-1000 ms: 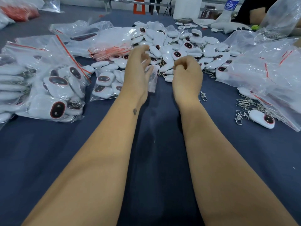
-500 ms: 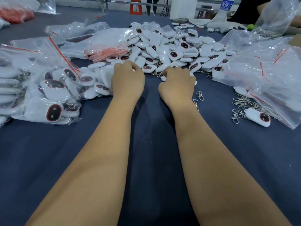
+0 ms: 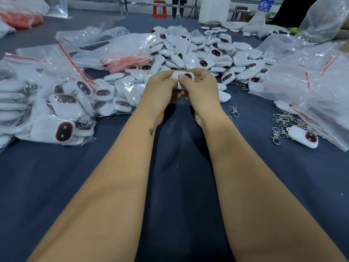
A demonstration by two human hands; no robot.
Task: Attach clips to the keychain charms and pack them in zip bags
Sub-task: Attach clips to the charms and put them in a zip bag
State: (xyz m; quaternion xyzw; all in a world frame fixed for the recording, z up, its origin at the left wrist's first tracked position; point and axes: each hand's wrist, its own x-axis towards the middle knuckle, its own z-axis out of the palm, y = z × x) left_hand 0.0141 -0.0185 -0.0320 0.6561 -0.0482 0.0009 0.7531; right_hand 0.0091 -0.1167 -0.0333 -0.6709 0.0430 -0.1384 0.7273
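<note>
Head view, frame centre: left hand (image 3: 160,87) and right hand (image 3: 200,87) now pinching charm (image 3: 184,76), lifted from pile (image 3: 198,52); clip fitting next.

White charm (image 3: 182,76) is mostly covered by fingers of left hand (image 3: 160,89) and right hand (image 3: 200,89); any clip between the palms is hidden. Packed zip bags (image 3: 11,103) are cut by left edge, clear bags (image 3: 324,87) by right edge. Water bottle (image 3: 265,4) is cropped at top, label unreadable.

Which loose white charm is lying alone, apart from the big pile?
The charm at the right, beside the loose clips, dark face up on the cloth; the others are heaped, bagged or held.
</note>
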